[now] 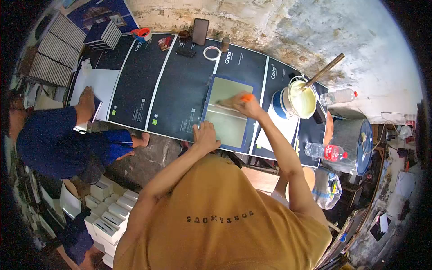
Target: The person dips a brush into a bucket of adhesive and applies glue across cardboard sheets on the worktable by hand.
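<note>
On the black-covered table lies a grey-green board with blue borders (227, 130), a pale strip running across its middle. Over the board's upper part, my right hand (245, 106) is closed round an orange-handled tool (247, 97); a light brush-like end points left onto the board near the strip. My left hand (206, 136) rests at the board's lower left edge, fingers apart, with nothing visible in it. To the right stands a bucket of cream-coloured paste (302, 100) with a wooden stick in it.
A co-worker (54, 139) is at the table's left end, hand on a dark book. Stacked books (56, 49), a phone (200, 31), a tape roll (212, 53) and red tape (141, 34) lie along the back. Bottles (338, 96) and white sheets are on the right.
</note>
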`<state>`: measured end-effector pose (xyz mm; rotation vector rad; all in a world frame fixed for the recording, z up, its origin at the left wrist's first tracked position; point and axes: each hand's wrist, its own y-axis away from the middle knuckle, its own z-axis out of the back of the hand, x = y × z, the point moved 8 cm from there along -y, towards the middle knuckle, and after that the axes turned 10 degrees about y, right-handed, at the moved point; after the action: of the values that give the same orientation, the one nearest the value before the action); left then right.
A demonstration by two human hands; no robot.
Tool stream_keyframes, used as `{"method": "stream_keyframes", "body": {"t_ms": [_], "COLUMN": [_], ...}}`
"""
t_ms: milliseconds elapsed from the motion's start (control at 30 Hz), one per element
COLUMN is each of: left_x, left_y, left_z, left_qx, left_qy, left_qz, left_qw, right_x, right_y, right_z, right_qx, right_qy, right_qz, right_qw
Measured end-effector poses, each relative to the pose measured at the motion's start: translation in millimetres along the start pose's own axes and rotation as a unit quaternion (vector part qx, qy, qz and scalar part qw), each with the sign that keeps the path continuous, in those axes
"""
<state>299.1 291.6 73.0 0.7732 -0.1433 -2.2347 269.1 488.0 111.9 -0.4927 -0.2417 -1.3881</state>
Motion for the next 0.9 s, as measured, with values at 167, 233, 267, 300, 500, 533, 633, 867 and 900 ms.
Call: {"method": "stream_keyframes", "body": {"t_ms": [167,233,267,300,500,533,633,867,900], "left_x": [8.3,24.5,33.5,48.5,105.8,102.9,98.4,117.9,124.3], "left_y": [-1.8,-11.5,-18.1,-30.7,-116.8,-121.7,-130.6,-139.2,-139.6], "left_z": [-5.6,-0.6,1.0,6.6,18.5,22.9,24.7,21.5,17.5], "left_qx": [-0.023,-0.005,0.007,-0.031,-0.108,-0.089,-0.062,-0.086,-0.069], "left_qy": [0.004,0.100,0.148,0.204,0.278,0.276,0.260,0.251,0.281], "left_qz": [-0.008,0.024,0.040,0.056,0.114,0.114,0.118,0.122,0.121], "left_qw": [1.000,0.995,0.988,0.977,0.948,0.950,0.956,0.956,0.950], "right_x": [-25.7,-26.7,-31.2,-33.1,18.2,18.9,63.0,80.4,74.8], "right_y": [103.6,147.6,175.3,204.3,295.0,312.1,312.3,299.0,293.8], "right_z": [93.3,126.9,140.9,148.3,122.8,95.4,51.3,34.3,35.8], "right_qx": [0.044,-0.035,-0.094,-0.153,-0.442,-0.475,-0.492,-0.520,-0.521], "right_qy": [0.140,0.078,0.023,-0.032,-0.129,-0.144,-0.228,-0.261,-0.250], "right_qz": [-0.134,-0.181,-0.274,-0.364,-0.485,-0.498,-0.565,-0.552,-0.552], "right_qw": [0.980,0.980,0.957,0.918,0.744,0.711,0.622,0.598,0.601]}}
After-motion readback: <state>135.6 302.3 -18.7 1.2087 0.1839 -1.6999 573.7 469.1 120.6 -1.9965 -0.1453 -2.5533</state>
